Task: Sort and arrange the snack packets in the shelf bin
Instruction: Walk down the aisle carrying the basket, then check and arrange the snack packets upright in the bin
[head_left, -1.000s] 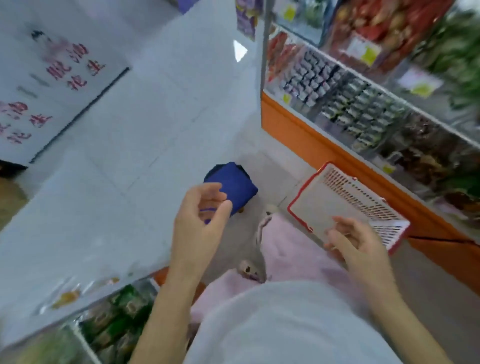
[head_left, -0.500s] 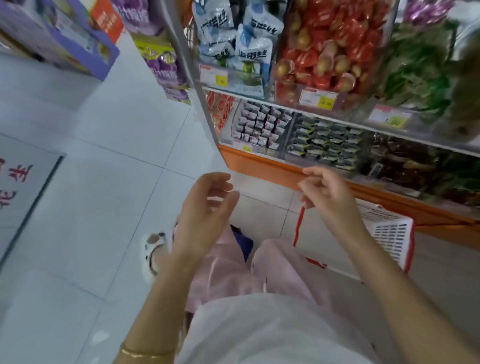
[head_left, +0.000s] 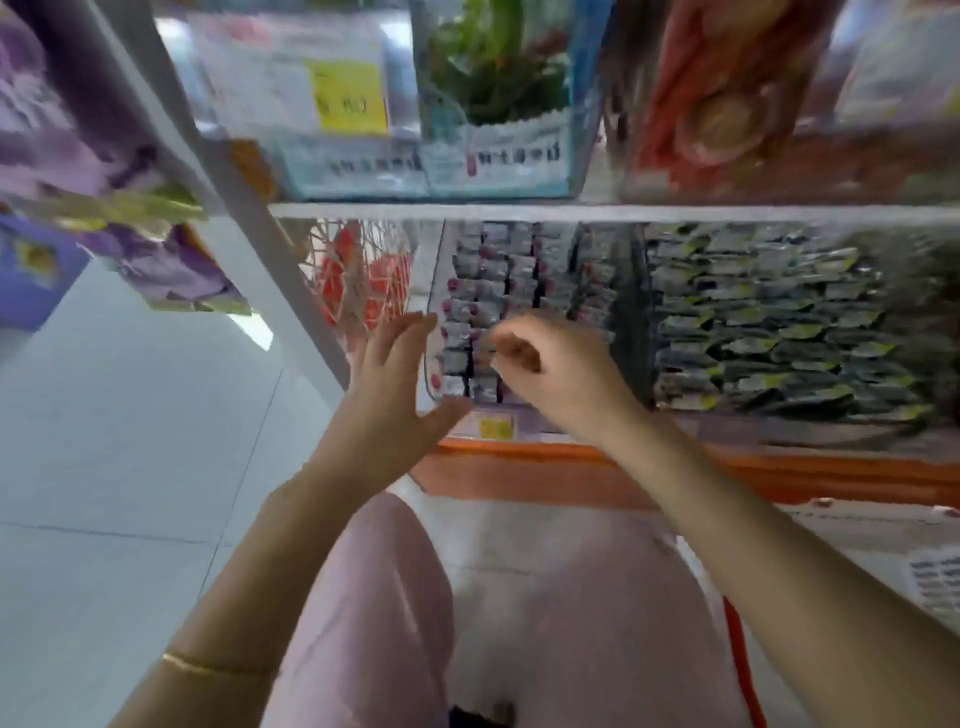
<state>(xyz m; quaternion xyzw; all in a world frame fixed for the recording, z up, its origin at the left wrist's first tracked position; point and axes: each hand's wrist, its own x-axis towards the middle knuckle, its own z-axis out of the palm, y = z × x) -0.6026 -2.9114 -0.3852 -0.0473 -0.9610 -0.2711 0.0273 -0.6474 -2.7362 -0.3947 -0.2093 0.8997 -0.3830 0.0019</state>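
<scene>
**Both hands at the low clear bin of snack packets**

Nearest: pink trousers (head_left: 374, 597), knees bent. The red rim of a basket (head_left: 737, 649) shows low on the right. There is a thin gold bracelet (head_left: 218, 667) on the left forearm.

The left hand (head_left: 395, 379) is open, with fingers straight and spread and the thumb out. It is at the left front corner of the clear bin (head_left: 434, 291); contact is too blurred to call.

The right hand (head_left: 550, 364) is over the bin's front with its fingers curled down toward the packets. I cannot tell whether it pinches one.

The snack packets (head_left: 483, 291), silver-grey with red dots, stand in rows inside that bin on the bottom shelf. A yellow price tag (head_left: 496, 427) sits on its front, above the orange base (head_left: 519, 473).

Just right is a bin of green-yellow packets (head_left: 769, 332); just left are red packs behind netting (head_left: 358, 280).

Farther up, a white shelf board (head_left: 571, 212) carries blurred bins of green-printed packs (head_left: 488, 78) and red packs (head_left: 727, 93).
</scene>
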